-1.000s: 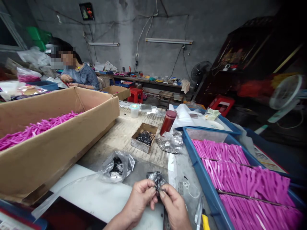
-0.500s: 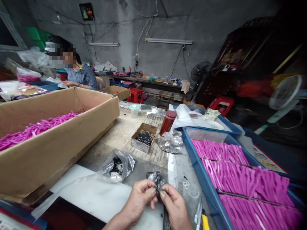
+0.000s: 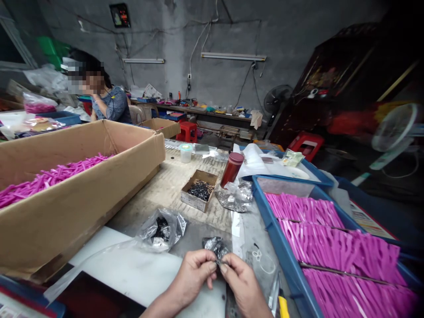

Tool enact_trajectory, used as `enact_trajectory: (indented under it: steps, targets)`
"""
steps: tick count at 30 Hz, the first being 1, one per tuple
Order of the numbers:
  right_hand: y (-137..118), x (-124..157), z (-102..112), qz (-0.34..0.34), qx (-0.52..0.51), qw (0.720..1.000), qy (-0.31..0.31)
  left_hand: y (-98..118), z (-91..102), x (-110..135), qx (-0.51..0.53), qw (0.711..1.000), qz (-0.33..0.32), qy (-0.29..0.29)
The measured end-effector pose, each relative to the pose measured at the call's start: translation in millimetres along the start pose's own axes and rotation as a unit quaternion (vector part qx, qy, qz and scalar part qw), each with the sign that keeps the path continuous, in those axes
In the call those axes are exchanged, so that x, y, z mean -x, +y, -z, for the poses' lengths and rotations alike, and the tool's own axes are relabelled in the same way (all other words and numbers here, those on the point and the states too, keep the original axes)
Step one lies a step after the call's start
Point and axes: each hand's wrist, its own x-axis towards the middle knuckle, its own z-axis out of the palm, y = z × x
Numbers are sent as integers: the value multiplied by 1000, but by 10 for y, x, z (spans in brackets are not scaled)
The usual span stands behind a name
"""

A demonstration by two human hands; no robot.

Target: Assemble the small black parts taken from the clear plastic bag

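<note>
My left hand (image 3: 198, 270) and my right hand (image 3: 239, 278) meet low in the middle of the view, thumbs and forefingers pinched together. Between the fingertips is something small and dark, too small to name. Just beyond them lies a crumpled, shiny dark plastic bag (image 3: 214, 245); whether the fingers touch it I cannot tell. To the left, an open clear plastic bag (image 3: 177, 223) holds small black pieces. Farther back, a small cardboard box (image 3: 194, 204) contains many small black pieces. A white board (image 3: 132, 265) lies under my left forearm.
A large cardboard box (image 3: 99, 194) of pink strips stands left. At right, a blue tray (image 3: 281, 256) holds rows of pink strips. A yellow-handled tool (image 3: 283, 305) lies beside it. Behind are a red-brown canister (image 3: 232, 170) and a lidded plastic tub (image 3: 186, 154). A co-worker (image 3: 114, 104) sits back left.
The co-worker has raised a hand to the head. My hands stay almost in place, still pinching at the same spot, with a slight shift of the right hand.
</note>
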Motion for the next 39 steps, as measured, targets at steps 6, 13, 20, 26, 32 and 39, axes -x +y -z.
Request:
enact_trajectory:
  steps: [6, 13, 20, 26, 32, 39]
  targets:
    - [-49, -18, 32, -17, 20, 999, -23, 43, 10, 7, -28, 1000, 0, 3]
    - [9, -45, 52, -32, 12, 999, -38, 11, 28, -5, -31, 1000, 2, 1]
    - [-7, -61, 13, -25, 3, 999, -23, -32, 40, -21, -27, 1000, 6, 6]
    - [126, -79, 20, -18, -47, 999, 0, 98, 196, -168, -57, 997, -9, 57]
    - [258, -50, 3, -12, -50, 996, 78, 504, 436, -788, -205, 957, -83, 186]
    - [359, -9, 98, 6, 17, 995, 99, 830, 606, -1024, -379, 892, -118, 214]
